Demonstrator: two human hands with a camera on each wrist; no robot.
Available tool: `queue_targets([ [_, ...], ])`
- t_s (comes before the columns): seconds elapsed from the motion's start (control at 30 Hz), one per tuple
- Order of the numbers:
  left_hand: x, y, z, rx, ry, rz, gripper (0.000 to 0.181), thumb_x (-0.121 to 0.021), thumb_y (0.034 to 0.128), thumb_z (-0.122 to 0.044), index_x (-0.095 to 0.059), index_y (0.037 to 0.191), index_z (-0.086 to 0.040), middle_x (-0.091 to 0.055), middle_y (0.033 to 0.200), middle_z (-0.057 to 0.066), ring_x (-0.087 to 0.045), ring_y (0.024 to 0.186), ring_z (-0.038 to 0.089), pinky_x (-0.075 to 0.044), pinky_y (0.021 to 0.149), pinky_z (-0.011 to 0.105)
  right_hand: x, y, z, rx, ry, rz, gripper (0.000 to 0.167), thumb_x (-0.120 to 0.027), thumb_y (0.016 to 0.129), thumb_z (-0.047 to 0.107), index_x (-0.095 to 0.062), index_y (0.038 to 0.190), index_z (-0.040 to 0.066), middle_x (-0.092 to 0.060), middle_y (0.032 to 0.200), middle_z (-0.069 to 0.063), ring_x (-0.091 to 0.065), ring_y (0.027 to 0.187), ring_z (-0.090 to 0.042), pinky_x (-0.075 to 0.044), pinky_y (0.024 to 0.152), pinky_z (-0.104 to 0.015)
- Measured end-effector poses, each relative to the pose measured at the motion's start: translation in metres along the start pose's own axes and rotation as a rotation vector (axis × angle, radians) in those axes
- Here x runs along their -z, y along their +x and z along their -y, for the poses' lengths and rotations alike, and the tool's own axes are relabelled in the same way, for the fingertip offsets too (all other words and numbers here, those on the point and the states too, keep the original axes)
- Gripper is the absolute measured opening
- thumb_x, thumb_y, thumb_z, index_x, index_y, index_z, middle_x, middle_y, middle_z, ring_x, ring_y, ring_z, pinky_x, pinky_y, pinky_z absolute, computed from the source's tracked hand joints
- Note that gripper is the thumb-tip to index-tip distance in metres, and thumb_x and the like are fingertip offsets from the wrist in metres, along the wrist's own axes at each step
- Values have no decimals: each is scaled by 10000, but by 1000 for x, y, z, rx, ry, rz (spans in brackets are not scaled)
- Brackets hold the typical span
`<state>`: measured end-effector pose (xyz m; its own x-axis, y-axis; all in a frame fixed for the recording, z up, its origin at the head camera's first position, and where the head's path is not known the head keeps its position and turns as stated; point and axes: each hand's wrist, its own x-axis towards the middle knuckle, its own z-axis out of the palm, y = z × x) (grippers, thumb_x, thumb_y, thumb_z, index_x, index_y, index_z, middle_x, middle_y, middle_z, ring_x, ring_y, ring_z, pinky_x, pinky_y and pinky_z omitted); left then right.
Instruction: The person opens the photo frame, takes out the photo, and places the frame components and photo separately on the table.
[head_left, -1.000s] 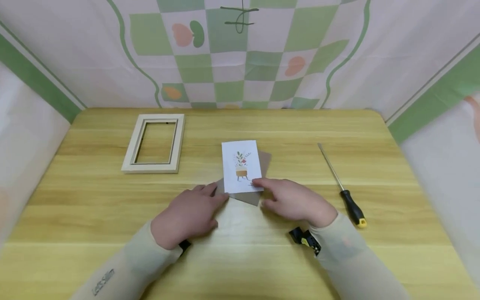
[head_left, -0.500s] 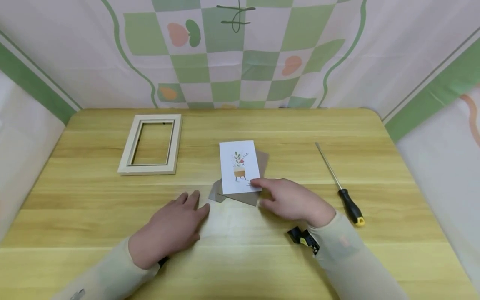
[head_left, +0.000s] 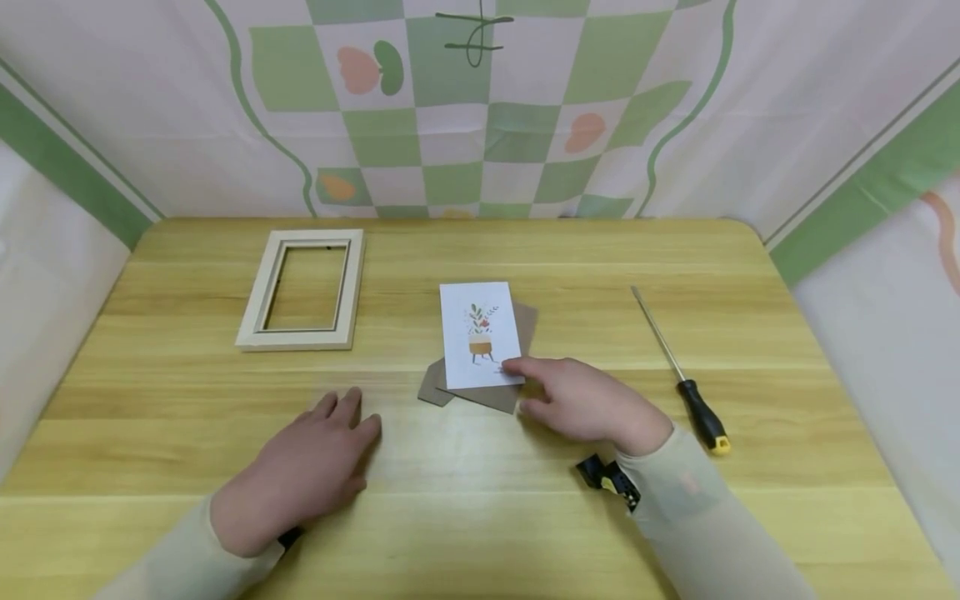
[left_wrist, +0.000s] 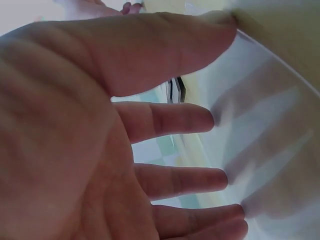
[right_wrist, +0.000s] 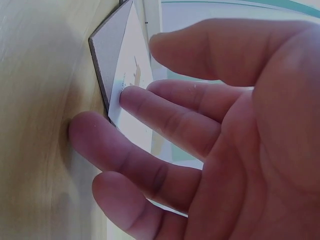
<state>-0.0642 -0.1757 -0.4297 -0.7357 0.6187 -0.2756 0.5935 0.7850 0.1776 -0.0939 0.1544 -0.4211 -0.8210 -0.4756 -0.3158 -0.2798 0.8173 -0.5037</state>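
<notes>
My left hand (head_left: pixel 296 467) is spread palm down over the table at left of centre. In the left wrist view its fingertips touch a clear, shiny sheet (left_wrist: pixel 280 145), which mirrors the fingers and shows a thin edge; the head view barely shows it. My right hand (head_left: pixel 592 402) lies beside a white card (head_left: pixel 459 333) printed with a potted plant, one fingertip resting on its lower right corner. Under the card sits a grey-brown board (head_left: pixel 483 397), turned askew and mostly covered. A small angled piece (head_left: pixel 432 390) of like colour pokes out at its left.
A cream picture frame (head_left: pixel 255 304) with an open middle lies at the back left. On the right is a screwdriver (head_left: pixel 702 414) with a black and yellow handle, its shaft pointing away. Patterned cloth (head_left: pixel 450 125) hangs behind the wooden table (head_left: pixel 585 267).
My left hand has drawn away from the board toward the left and nearer to me, uncovering the small angled piece. My right hand stays at the card's corner.
</notes>
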Motion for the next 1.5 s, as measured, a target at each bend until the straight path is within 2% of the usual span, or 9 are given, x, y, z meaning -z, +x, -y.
queue_targets([
  [0.17, 0, -5, 6, 28, -11, -13, 433, -828, 800, -309, -632, 1087, -50, -488, 1328, 341, -480, 1174, 554, -469, 873, 629, 0, 0, 0, -2, -12, -2, 534, -629, 967, 188, -481, 1467, 75, -573, 1379, -98, -560, 1069, -198, -442, 975, -466],
  [0.53, 9, -8, 20, 131, 16, 36, 529, -816, 817, -344, -636, 1184, -8, -490, 1311, 382, -503, 1167, 538, -446, 888, 644, 0, 1, -1, -7, -13, -3, 542, -641, 962, 198, -484, 1465, 73, -581, 1367, -115, -553, 954, -208, -454, 912, -438],
  [0.67, 11, -8, 29, 142, 22, 34, 452, -806, 813, -412, -681, 1032, -38, -589, 1092, 241, -613, 904, 399, -523, 733, 530, 1, 1, -2, -4, -18, -10, 543, -645, 955, 205, -493, 1460, 74, -588, 1357, -113, -564, 981, -207, -457, 938, -452],
  [0.8, 12, -9, 35, 166, 23, 32, 333, -786, 830, -410, -658, 813, -103, -551, 909, 121, -535, 641, 225, -484, 544, 418, 2, 1, -2, 1, -18, -11, 545, -645, 952, 206, -495, 1458, 70, -591, 1355, -112, -569, 981, -205, -459, 930, -446],
  [1.07, 12, -12, 40, 207, 36, 9, 284, -701, 880, -312, -591, 680, -144, -521, 826, 64, -516, 612, 232, -463, 516, 448, 0, 1, -1, -9, 3, 2, 543, -638, 957, 204, -489, 1463, 77, -581, 1368, -110, -575, 1035, -202, -456, 933, -447],
  [1.17, 15, -10, 38, 224, 40, -9, 262, -665, 898, -306, -625, 710, -128, -522, 804, 48, -518, 640, 241, -464, 557, 454, 0, 0, -2, -17, 5, 4, 541, -640, 957, 200, -491, 1462, 76, -584, 1362, -118, -557, 929, -203, -450, 857, -411],
  [1.27, 19, -4, 32, 210, 53, -34, 243, -665, 907, -324, -670, 790, -110, -552, 816, 42, -549, 686, 249, -481, 596, 456, 0, 0, -2, -21, 7, 0, 538, -638, 957, 196, -492, 1460, 75, -581, 1367, -111, -566, 969, -198, -454, 882, -417],
  [1.37, 22, 5, 22, 130, 57, -124, 259, -683, 907, -309, -701, 970, -59, -633, 937, 99, -615, 798, 299, -519, 654, 479, 0, 0, -2, -17, 10, -10, 534, -634, 958, 192, -493, 1459, 73, -577, 1374, -102, -573, 1081, -209, -448, 958, -458],
  [1.5, 21, 22, 7, -9, 39, -288, 496, -705, 904, -275, -610, 1312, -10, -641, 1189, 203, -631, 1028, 386, -532, 783, 542, 0, 1, -2, -8, 14, -16, 531, -633, 960, 195, -493, 1457, 72, -578, 1373, -97, -549, 1207, -243, -421, 1013, -490],
])
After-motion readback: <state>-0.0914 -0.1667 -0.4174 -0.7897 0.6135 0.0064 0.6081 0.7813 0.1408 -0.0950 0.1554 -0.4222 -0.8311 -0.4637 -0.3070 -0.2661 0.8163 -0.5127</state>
